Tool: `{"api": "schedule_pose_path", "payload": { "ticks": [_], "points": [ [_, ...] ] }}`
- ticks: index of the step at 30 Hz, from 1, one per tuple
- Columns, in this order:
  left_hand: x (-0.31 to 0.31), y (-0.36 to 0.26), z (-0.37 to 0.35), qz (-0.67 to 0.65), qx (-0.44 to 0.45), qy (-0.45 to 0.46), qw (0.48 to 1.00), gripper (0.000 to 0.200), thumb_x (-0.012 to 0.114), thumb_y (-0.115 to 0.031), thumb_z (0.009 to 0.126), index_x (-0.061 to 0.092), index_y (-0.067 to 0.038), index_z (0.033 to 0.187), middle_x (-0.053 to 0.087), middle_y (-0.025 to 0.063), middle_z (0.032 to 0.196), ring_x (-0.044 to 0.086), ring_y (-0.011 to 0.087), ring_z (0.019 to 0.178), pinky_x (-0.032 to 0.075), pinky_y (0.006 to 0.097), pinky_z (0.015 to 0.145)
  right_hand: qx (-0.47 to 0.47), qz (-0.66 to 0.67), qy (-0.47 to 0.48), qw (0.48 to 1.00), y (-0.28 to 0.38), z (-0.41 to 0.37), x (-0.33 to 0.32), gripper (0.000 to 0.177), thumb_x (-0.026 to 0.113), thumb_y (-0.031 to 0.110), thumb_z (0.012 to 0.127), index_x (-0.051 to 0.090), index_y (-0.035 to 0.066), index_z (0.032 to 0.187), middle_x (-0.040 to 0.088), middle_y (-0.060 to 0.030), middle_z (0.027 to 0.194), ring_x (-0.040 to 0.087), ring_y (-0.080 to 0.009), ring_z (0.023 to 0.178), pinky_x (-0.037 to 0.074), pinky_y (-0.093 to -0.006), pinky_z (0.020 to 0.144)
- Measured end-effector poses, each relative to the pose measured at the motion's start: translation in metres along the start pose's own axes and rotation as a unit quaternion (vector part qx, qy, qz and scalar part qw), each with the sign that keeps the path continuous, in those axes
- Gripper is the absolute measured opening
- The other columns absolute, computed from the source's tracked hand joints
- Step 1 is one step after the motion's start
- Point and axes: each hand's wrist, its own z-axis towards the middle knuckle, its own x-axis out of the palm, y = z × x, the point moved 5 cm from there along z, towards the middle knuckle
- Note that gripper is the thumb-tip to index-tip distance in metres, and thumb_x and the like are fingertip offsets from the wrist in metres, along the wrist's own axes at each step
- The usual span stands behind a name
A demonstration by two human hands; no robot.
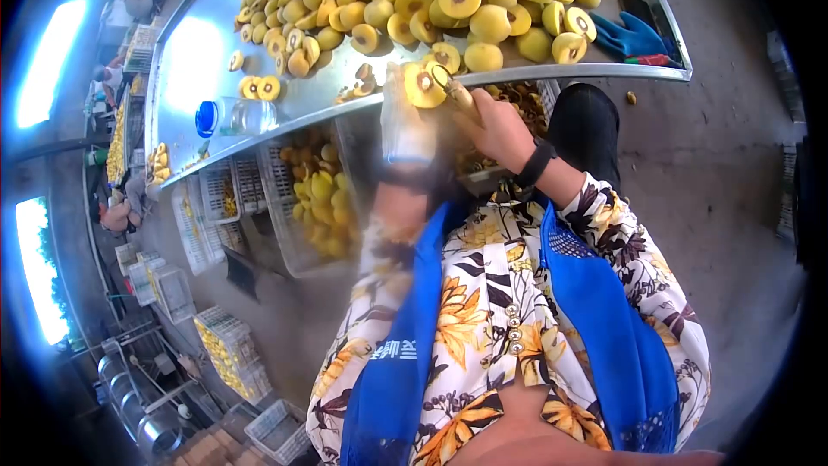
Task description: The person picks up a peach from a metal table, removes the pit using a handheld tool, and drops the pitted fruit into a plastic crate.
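My left hand point(405, 128), in a whitish glove and smeared by motion, holds a halved yellow peach point(422, 88) with its brown-edged middle facing up. My right hand point(504, 131), bare with a dark band at the wrist, grips the wooden handle of a pitting knife point(461, 97). The knife's curved metal loop lies right at the peach half's edge. Both hands are over the near rim of the metal table point(336, 109). Just beyond them is a large heap of halved yellow peaches point(379, 12). Brown scraps point(358, 82) lie on the tabletop beside my left hand.
A clear bottle with a blue cap point(205, 119) lies toward the table's left end. Blue gloves point(628, 37) rest at the right corner. Below the rim are a crate of yellow peaches point(321, 194) and a crate of brown pieces point(522, 102). White crates point(194, 229) stand left.
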Motion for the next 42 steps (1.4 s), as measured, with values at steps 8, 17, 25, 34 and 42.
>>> {"api": "schedule_pose_path", "payload": {
  "ticks": [8,17,25,34,42],
  "points": [
    [0.03,0.042,0.005,-0.464,-0.176,-0.044,0.867,0.04,0.046,-0.03,0.095,0.045,0.0,0.121,0.058,0.0101,0.106,0.058,0.0181,0.089,0.051,0.0297,0.074,0.025,-0.036,0.041,0.998,0.022,-0.003,-0.001,0.026,0.056,0.021,0.083,0.043,-0.001,0.088,0.056,-0.0261,0.068,0.055,-0.0439,0.07,0.042,-0.0494,0.061],
    [0.012,0.025,0.011,-0.28,-0.131,0.01,0.951,0.032,0.042,-0.026,0.092,0.059,0.0,0.1,0.059,0.0088,0.091,0.058,0.0178,0.083,0.05,0.0284,0.071,-0.07,-0.066,0.114,0.989,0.02,-0.014,0.013,0.022,0.055,0.016,0.081,0.045,-0.002,0.089,0.057,-0.0264,0.074,0.056,-0.0437,0.071,0.044,-0.0485,0.063],
    [0.004,0.023,0.007,-0.358,-0.081,-0.02,0.93,0.031,0.05,-0.027,0.093,0.057,0.001,0.103,0.06,0.0079,0.084,0.057,0.0139,0.074,0.049,0.0255,0.066,0.043,0.133,0.103,0.985,0.021,-0.01,0.021,0.014,0.054,0.015,0.083,0.053,0.001,0.087,0.058,-0.0109,0.068,0.057,-0.0223,0.055,0.047,-0.0314,0.054],
    [0.029,0.056,0.003,-0.515,-0.356,0.026,0.779,0.032,0.054,-0.034,0.089,0.054,-0.003,0.097,0.055,0.0092,0.075,0.055,0.0217,0.063,0.047,0.0323,0.053,0.253,0.34,0.196,0.884,0.007,-0.031,0.054,0.011,0.047,0.009,0.086,0.045,0.006,0.097,0.046,-0.0011,0.052,0.04,-0.009,0.034,0.03,-0.0236,0.031],
    [0.033,0.07,0.01,-0.508,-0.347,0.037,0.787,0.028,0.052,-0.028,0.089,0.055,-0.001,0.094,0.057,0.0102,0.077,0.056,0.0206,0.064,0.047,0.0318,0.052,0.21,0.312,0.194,0.906,0.003,-0.031,0.055,0.004,0.043,0.007,0.087,0.044,0.005,0.09,0.045,-0.0027,0.049,0.04,-0.0105,0.033,0.03,-0.0246,0.031]
  ]
}}
